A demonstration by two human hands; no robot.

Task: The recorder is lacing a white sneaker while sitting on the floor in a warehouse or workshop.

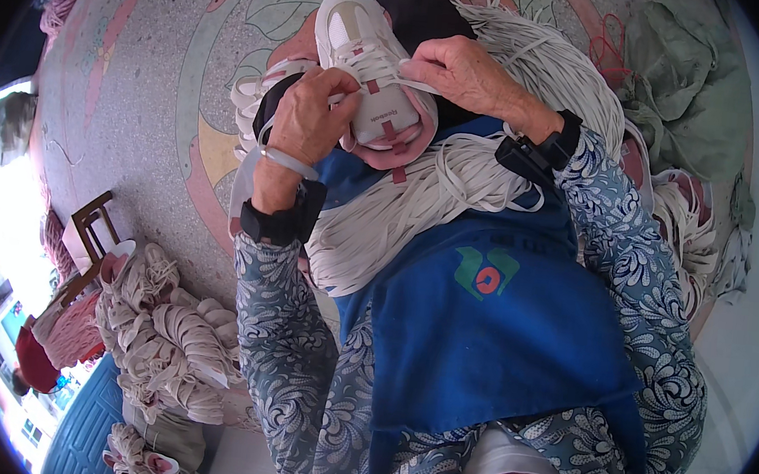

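Apron: blue apron over patterned sleeves, filling the lower middle of the frame, closest to the lens.

Lace bundle: thick sheaf of flat white laces draped across the lap from upper right down to centre, directly under the shoe.

Finished pile: heap of pale laced shoes on the floor at lower left, well apart from the hands.

Cloth: crumpled grey-green cloth at upper right, beside more laces.

Floor: speckled terrazzo floor with a leaf and petal inlay, across the upper left.

Shoe: white and pink sneaker at upper centre, resting on the lap. Its long axis runs up and down the frame, toe toward the top edge, heel opening toward the wearer. It sits between the two hands.

Left hand: left hand against the left flank of the shoe, fingers curled, its grip narrow and pinched on a lace beside the eyelets. A band circles the wrist above a black strap.

Right hand: right hand over the shoe's right edge, fingertips closed on the same lace where it crosses the tongue.

Key relation: lace runs crosswise to the shoe's long axis, stretched from one hand toward the other. Both hands touch the shoe; the right one lies farther toward the toe, the left one nearer the heel opening.
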